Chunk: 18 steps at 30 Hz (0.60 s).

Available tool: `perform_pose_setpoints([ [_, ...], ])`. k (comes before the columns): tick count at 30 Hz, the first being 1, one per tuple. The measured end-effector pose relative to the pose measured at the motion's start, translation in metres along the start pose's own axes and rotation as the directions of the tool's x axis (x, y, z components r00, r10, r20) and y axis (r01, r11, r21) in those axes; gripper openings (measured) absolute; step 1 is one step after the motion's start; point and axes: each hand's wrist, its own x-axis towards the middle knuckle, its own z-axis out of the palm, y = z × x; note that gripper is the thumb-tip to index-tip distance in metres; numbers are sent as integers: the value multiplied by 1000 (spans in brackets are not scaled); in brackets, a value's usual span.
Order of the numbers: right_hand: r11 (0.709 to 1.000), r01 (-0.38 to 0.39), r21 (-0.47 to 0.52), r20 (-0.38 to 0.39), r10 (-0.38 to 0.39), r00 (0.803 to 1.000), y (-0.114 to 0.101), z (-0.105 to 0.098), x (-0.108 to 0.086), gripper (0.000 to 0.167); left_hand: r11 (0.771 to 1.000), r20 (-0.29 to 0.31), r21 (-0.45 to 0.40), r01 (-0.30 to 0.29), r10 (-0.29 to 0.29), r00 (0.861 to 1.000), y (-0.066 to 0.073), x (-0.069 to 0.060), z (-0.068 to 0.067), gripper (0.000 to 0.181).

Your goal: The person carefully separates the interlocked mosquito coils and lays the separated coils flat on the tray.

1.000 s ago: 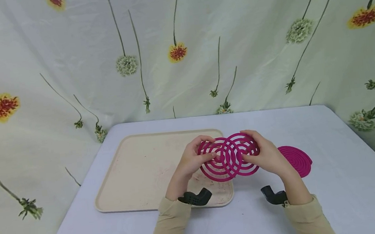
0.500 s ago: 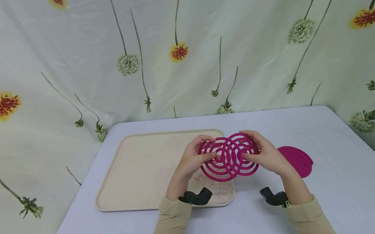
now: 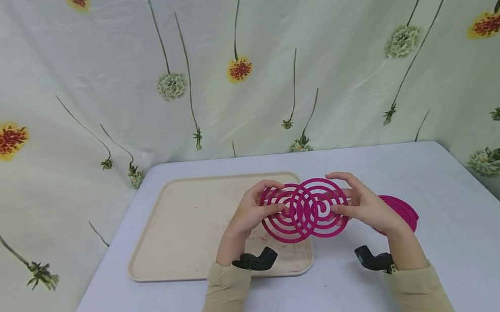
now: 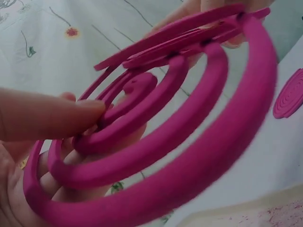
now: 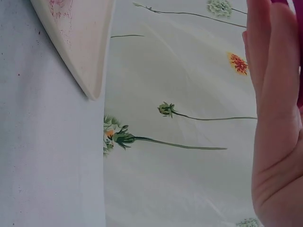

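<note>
Two magenta spiral mosquito coils are held up above the table, partly overlapping. My left hand [image 3: 243,219] pinches the left mosquito coil [image 4: 213,163], thumb [image 4: 52,116] across its rings and fingers behind. On the other side, my right hand [image 3: 370,209] grips the outer edge of the right mosquito coil [image 3: 329,234] between thumb and fingers, index finger stretched along the top. Whether the rings are still threaded through each other is hard to tell. In the right wrist view only the side of the right hand [image 5: 277,123] shows, with a sliver of magenta beside it.
A beige tray [image 3: 184,229] with pinkish smudges lies on the white table [image 3: 315,301], partly under the left hand. Right of the right hand lies another magenta coil or stack [image 3: 407,213], partly hidden. A flowered curtain [image 3: 130,62] hangs behind the table.
My right hand has shifted slightly right, and more of the right coil shows between its fingers. The left hand has moved a little left. The coil lying on the table has stayed put.
</note>
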Motion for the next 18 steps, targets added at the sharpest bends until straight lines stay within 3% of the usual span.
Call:
perform_pose_setpoints([
  [3,1000,13,21,53,-14,998,0,-2,-2,67,999,118,-7,-42,42,992,0,-2,-4,38],
  [6,999,33,4,89,-33,995,0,-4,-4,64,996,229,8,-84,80,970,1,-5,-6,33],
  [10,997,48,-63,174,-36,984,-1,-5,-6,49,994,313,47,-101,82,946,4,-7,-7,27],
  [12,995,38,-97,202,-17,979,-1,-5,-7,44,992,318,69,-104,77,945,4,-6,-6,27],
  [14,992,28,-122,196,-3,981,-1,-3,-6,43,991,292,77,-108,81,953,3,-5,-4,28],
  [18,990,54,-132,67,-46,997,-1,3,-1,48,992,157,64,-104,93,983,3,-3,2,32],
])
